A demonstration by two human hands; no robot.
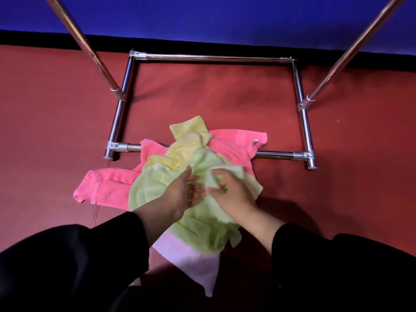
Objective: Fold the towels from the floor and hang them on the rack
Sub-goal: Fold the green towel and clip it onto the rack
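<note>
Both arms reach forward and down from the bottom of the frame, black sleeves (90,262) covering the forearms, hands meeting over the towel pile.

Left hand (180,194): back of hand up, thumb pointing up-frame, fingers extended toward the right and lying on the green towel (148,188). Fingers look straight, not curled round any cloth.

Right hand (234,194): fingers curled, pinching a bunched fold of the green towel near its top edge. The raised fold sticks up above the knuckles.

The green towel is crumpled on top of the pile, with no clean long axis. Its bulk runs roughly from upper left to lower right, trailing down toward the person between the two wrists.

Yellow towel (186,140): crumpled beneath the green one, one corner pointing away from the person into the rack's base.

Pink towel (105,188): lowest layer visible, spread left to right, long axis roughly diagonal. Its far part drapes over the near bar of the rack (126,84).

White towel (193,264): flat on the floor, closest to the person, partly under the green one, one corner pointing at the person.

Rack base: chrome rectangle on the red floor (56,122), two uprights slanting out of frame at the top. No towels hang on what is visible.
</note>
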